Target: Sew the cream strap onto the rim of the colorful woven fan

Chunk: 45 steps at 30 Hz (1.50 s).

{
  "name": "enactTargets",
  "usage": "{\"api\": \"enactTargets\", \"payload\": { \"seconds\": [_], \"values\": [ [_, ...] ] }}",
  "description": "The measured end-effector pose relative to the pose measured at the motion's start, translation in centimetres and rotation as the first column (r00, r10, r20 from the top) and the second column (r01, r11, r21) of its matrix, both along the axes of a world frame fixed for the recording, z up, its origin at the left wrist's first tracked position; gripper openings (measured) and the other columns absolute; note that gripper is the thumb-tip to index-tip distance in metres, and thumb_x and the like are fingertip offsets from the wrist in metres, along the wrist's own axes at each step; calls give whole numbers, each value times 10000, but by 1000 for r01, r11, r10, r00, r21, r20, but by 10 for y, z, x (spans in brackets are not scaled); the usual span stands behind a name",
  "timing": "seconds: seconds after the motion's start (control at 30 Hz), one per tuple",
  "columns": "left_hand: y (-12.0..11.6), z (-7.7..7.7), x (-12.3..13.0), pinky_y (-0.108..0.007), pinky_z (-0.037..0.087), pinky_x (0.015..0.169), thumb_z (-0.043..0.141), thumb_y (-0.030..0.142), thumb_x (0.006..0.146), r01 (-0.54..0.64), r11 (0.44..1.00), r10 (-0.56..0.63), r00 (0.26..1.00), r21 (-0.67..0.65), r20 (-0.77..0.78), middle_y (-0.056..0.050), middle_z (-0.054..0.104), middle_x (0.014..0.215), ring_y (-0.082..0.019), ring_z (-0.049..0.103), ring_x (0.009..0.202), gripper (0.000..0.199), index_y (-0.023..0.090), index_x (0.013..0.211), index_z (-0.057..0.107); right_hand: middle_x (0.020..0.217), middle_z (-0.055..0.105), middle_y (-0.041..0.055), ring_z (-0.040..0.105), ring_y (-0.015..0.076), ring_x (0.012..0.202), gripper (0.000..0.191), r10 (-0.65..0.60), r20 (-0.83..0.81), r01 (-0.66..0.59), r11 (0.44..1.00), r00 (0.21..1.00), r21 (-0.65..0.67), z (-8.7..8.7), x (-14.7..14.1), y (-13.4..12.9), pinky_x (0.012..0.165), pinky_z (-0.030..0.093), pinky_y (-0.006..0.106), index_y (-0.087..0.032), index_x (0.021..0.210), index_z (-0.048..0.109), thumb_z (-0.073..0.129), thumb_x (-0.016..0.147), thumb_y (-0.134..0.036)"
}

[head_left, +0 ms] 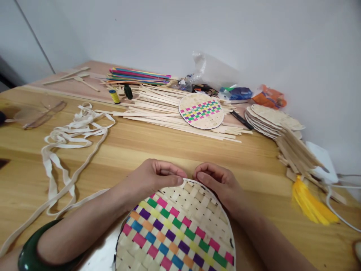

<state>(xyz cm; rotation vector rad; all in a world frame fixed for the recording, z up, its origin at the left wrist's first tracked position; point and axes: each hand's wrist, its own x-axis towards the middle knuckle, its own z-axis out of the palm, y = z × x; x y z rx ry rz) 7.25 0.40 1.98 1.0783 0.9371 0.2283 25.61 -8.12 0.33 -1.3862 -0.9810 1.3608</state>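
Around, loose white tape [53, 184] and pale strips [158, 101] lie on the worktop [146, 150]; left hand [162, 175] and right hand [216, 180], both arched, pinch the woven disc [180, 222] by its far rim.

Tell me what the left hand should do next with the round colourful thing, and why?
I'd say the left hand could slide its grip slightly left along the rim of the woven disc. Both it and the right hand are at the top rim. The right edge looks white, the left edge dark, and loose white ribbon runs behind the left forearm.
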Motion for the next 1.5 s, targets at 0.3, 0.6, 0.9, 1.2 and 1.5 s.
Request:
{"api": "enactTargets", "payload": {
  "seconds": [0.3, 0.6, 0.9, 1.2, 1.5],
  "values": [
    [-1, -1, 1, -222, 493, 695, 730, 363, 764, -39, 999, 39, 999, 1, 19, -31, 771, 830, -147, 669, 739, 197, 205, 873, 773, 718, 601, -16, 506, 109, 646, 185, 32, 188, -25, 999, 982, -40, 1, 2, 0, 582, 383, 230, -196, 791, 676, 628, 816, -373],
    [1, -10, -3, -267, 504, 801, 794, 295, 681, 95, 995, -92, 992, -33, 84, -47, 766, 957, -179, 683, 852, 290, 212, 956, 756, 686, 616, -26, 517, 91, 601, 131, 48, 158, -44, 999, 986, -24, -1, 0, 1, 539, 384, 209, -197, 778, 671, 666, 781, -329],
    [2, -6, -4, -227, 498, 747, 791, 229, 676, 67, 995, -62, 996, -75, 69, -29, 773, 877, -147, 686, 782, 248, 207, 920, 757, 766, 647, 6, 585, 114, 634, 266, -139, -41, 139, 990, 989, -6, -5, 4, 2, 580, 461, 234, -187, 935, 652, 721, 736, -351],
    [0, 1, -4, -220, 507, 704, 805, 211, 650, 11, 993, -4, 998, -114, 59, -28, 769, 822, -139, 679, 715, 198, 200, 844, 768, 782, 664, 11, 606, 150, 729, 124, -10, 269, 5, 1000, 963, 16, -2, 9, 5, 680, 493, 288, -204, 828, 696, 626, 797, -301],
    [-1, 2, -6, -279, 528, 752, 788, 242, 673, -4, 994, 14, 996, -113, 87, -71, 771, 875, -181, 698, 766, 242, 183, 906, 762, 823, 644, 22, 593, 156, 765, 123, 109, 437, -172, 980, 893, 106, -1, 16, 4, 681, 453, 286, -206, 789, 696, 618, 834, -290]
  ]
}}
